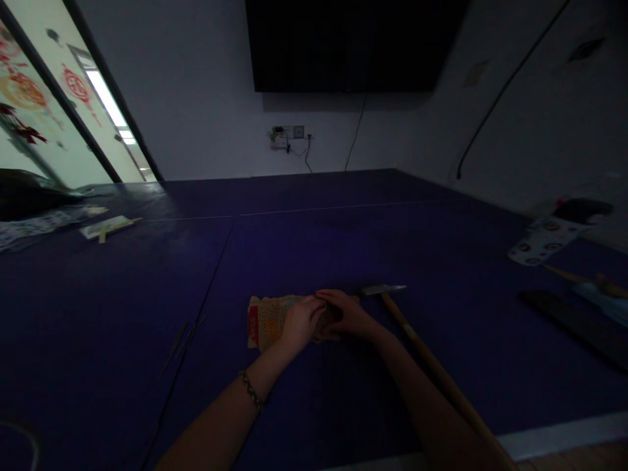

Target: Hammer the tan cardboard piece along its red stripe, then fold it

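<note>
A flat brown printed packet (269, 320) with a red end and rows of small dots lies on the dark blue surface in front of me. My left hand (301, 322) is closed over its middle, fingers curled and a bracelet on the wrist. Fingertips meet where my right hand (349, 315) curves around the packet's right part. Its thumb and fingers bend about a brown portion of it. The palms and fingers hide much of the packet. Just right of my right hand lies a long wooden-handled tool (417, 343) with a narrow metal head, untouched by the hand.
Thin sticks (182, 340) lie to the left on the blue surface (314, 248). At the far left are a dark bag (29, 193) and a pale packet (108, 227). A patterned cloth (549, 239) and a dark flat object (569, 320) lie right. A screen (353, 46) hangs behind.
</note>
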`<state>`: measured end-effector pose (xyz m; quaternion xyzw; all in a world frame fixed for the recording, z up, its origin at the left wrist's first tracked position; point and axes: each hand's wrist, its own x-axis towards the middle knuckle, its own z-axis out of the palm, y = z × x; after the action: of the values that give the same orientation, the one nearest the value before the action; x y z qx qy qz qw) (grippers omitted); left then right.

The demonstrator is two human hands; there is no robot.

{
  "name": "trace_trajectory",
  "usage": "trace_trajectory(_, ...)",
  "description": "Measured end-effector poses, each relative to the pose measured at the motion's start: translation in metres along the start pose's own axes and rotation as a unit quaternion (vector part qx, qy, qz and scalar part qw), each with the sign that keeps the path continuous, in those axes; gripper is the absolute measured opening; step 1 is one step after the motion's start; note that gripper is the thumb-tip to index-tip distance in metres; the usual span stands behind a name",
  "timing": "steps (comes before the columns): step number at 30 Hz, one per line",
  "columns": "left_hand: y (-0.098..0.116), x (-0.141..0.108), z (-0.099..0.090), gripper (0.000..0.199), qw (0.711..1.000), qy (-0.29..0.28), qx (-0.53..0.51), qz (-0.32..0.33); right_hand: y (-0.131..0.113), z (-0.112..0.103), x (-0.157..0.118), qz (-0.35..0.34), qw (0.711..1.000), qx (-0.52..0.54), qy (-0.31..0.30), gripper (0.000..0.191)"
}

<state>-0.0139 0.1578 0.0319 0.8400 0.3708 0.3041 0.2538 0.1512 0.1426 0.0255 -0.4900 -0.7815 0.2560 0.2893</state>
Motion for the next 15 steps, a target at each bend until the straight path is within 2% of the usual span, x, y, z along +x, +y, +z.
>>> trace_trajectory(9,-0.003,0.003,0.001,0.019,1.000,-0.004,0.003,0.013,-0.003,0.000,0.002,0.026,0.997,0.071,0.026,0.070)
trace_trajectory(12,-0.004,0.004,0.001,0.019,1.000,0.000,-0.012,0.012,-0.007,-0.013,0.002,0.038,0.992,0.116,0.045,0.063)
trace_trajectory(15,-0.005,0.005,0.001,0.019,1.000,0.003,-0.019,0.006,-0.017,-0.040,-0.011,0.059,0.983,0.146,0.094,0.054)
